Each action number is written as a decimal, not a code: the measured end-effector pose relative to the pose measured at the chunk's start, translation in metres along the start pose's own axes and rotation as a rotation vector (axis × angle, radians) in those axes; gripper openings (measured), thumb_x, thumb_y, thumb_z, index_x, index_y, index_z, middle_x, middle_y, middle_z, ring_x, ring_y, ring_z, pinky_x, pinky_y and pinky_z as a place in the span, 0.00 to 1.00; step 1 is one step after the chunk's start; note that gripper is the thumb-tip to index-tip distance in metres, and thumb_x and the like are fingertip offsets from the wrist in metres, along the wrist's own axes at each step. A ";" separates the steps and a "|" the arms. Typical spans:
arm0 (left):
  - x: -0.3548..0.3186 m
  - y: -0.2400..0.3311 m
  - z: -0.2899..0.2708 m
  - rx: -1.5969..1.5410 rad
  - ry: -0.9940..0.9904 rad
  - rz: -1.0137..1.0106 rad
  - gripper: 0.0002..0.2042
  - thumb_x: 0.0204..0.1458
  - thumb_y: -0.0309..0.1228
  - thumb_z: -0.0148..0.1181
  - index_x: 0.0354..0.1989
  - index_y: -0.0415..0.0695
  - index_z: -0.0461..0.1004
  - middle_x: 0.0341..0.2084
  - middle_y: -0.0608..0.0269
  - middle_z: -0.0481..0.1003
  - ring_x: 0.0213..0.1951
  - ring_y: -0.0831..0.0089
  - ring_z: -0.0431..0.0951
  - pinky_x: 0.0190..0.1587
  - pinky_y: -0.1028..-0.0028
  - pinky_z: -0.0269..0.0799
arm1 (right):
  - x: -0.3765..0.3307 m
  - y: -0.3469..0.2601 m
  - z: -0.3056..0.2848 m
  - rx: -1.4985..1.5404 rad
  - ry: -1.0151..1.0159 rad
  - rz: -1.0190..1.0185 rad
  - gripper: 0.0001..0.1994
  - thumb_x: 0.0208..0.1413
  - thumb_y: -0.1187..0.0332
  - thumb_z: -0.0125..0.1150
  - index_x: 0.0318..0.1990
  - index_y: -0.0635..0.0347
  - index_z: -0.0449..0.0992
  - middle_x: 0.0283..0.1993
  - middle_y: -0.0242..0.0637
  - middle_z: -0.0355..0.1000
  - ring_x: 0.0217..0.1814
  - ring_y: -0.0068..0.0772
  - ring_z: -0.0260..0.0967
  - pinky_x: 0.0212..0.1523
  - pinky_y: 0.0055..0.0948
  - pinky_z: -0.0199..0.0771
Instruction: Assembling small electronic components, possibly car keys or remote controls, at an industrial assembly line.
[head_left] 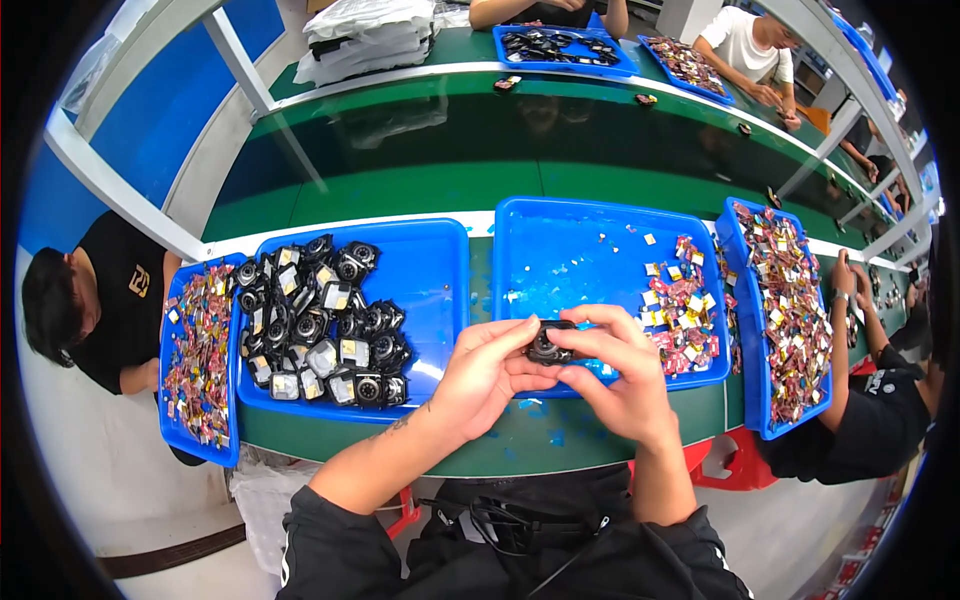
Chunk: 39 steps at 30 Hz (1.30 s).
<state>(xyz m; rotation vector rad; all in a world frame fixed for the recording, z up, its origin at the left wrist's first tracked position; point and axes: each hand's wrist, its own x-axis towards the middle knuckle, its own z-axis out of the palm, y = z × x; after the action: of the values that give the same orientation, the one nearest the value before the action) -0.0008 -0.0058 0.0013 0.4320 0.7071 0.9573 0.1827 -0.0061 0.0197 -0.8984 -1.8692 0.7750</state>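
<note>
Between both hands, just over the near edge of the middle tray, is a black smartwatch case [549,343] with a round sensor-like disc facing up. My left hand [488,372] grips its left side, thumb along the top edge and fingers beneath. From the right, my right hand [622,372] closes on the same case, with fingers on its upper side and thumb at its lower edge. The middle blue tray [580,215] holds small red, silver and yellow battery-like parts [685,310] on its right side and bits of blue film. Similar black watch cases [320,330] pile up in the left blue tray [445,300].
Narrow blue trays of small red and yellow parts stand at far left [200,350] and right [785,310]. A green conveyor [400,180] runs behind, under white frame posts [120,180]. Co-workers [110,290] sit on both sides and across. White foam trays [365,40] are stacked at the back.
</note>
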 end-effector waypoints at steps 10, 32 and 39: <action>-0.011 0.002 0.008 1.169 -0.093 1.024 0.18 0.55 0.28 0.60 0.53 0.35 0.72 0.43 0.51 0.77 0.41 0.62 0.80 0.41 0.68 0.77 | -0.010 0.003 -0.010 0.205 0.150 -0.054 0.15 0.40 0.80 0.71 0.40 0.64 0.82 0.45 0.45 0.71 0.45 0.34 0.74 0.46 0.27 0.76; 0.002 0.007 -0.001 0.301 -0.111 0.048 0.09 0.58 0.26 0.56 0.45 0.37 0.69 0.34 0.53 0.78 0.33 0.68 0.81 0.35 0.74 0.80 | 0.020 0.058 -0.099 -0.621 0.175 0.331 0.09 0.53 0.72 0.62 0.42 0.60 0.79 0.33 0.42 0.75 0.33 0.38 0.74 0.36 0.34 0.74; 0.008 0.010 -0.010 0.083 -0.052 0.078 0.07 0.60 0.27 0.53 0.44 0.38 0.66 0.38 0.49 0.77 0.35 0.62 0.82 0.37 0.71 0.82 | 0.034 0.091 -0.153 -0.975 -0.006 0.283 0.07 0.49 0.71 0.64 0.36 0.61 0.79 0.33 0.46 0.73 0.37 0.49 0.73 0.38 0.41 0.73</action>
<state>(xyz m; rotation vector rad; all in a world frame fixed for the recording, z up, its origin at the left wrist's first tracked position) -0.0104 0.0060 -0.0021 0.5589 0.6888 0.9891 0.3339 0.0942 0.0241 -1.7757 -2.1458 -0.0492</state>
